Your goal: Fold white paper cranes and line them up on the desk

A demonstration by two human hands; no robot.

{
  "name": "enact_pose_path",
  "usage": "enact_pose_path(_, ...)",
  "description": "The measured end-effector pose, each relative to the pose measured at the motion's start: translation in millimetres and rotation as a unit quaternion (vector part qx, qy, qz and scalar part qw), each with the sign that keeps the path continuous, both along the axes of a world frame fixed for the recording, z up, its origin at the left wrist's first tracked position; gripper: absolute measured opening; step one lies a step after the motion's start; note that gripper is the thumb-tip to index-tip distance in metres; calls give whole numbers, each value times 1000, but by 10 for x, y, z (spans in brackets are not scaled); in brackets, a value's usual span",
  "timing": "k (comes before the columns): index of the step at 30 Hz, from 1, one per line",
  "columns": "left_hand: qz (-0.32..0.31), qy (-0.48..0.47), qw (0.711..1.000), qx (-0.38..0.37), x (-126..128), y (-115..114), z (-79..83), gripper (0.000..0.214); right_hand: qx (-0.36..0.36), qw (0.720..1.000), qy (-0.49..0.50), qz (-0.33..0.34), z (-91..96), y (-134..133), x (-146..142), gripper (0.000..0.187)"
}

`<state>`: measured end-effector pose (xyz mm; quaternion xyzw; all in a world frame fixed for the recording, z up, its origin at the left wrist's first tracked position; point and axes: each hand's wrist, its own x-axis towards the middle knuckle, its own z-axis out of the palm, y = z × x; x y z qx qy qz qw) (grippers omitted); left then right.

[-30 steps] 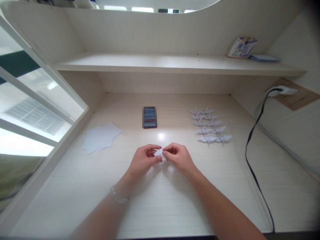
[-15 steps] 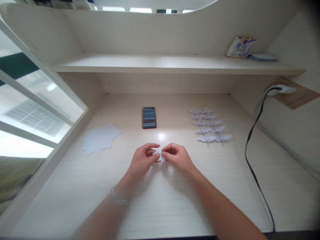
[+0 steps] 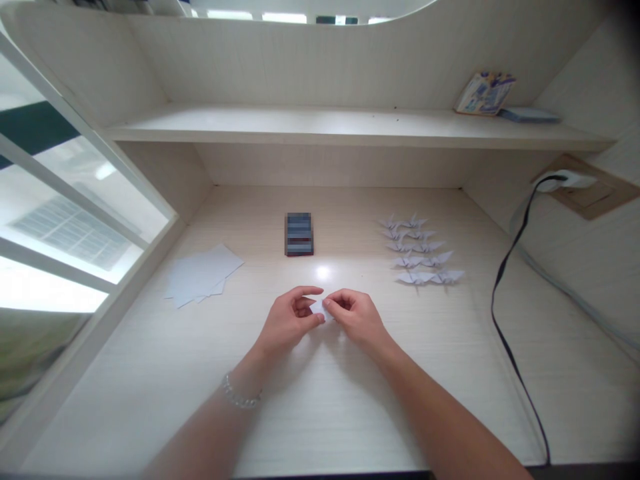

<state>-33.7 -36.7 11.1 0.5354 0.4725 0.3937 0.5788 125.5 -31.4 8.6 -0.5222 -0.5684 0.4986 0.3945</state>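
Note:
A small folded piece of white paper (image 3: 318, 307) is held between my two hands, above the middle of the desk. My left hand (image 3: 290, 317), a beaded bracelet on its wrist, has thumb and fingers curled around the paper's left side. My right hand (image 3: 356, 313) pinches the right side of the paper between thumb and index finger. The fingers hide much of the folds. To the right stand folded paper cranes (image 3: 423, 260) in two columns. Several loose white paper sheets (image 3: 203, 275) lie overlapping to the left.
A phone (image 3: 299, 235) lies behind my hands. A black cable (image 3: 497, 287) runs from the wall socket (image 3: 585, 190) down the desk's right side. On the shelf (image 3: 280, 123) above are a small colourful box (image 3: 484, 93) and a flat pale item (image 3: 530, 115). A barred window borders the left.
My left thumb has shifted slightly right and down along the paper, and more of the paper is covered by the fingers. The view has moved very slightly.

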Motion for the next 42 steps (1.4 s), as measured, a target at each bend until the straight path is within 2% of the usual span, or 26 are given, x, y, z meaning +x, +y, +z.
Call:
enact_pose_path(10,19,-11,1000,-1,11,9,-4,41,15,1000,-11,-21,3,-23,-23,22)
enact_pose_path(31,0,-9,1000,2,-4,6,13,43,-15,1000,11,-21,-73,-4,-32,25)
enact_pose_path(42,35,-51,998,-12,31,13,-23,36,36,999,-16,-31,2,-59,-61,20)
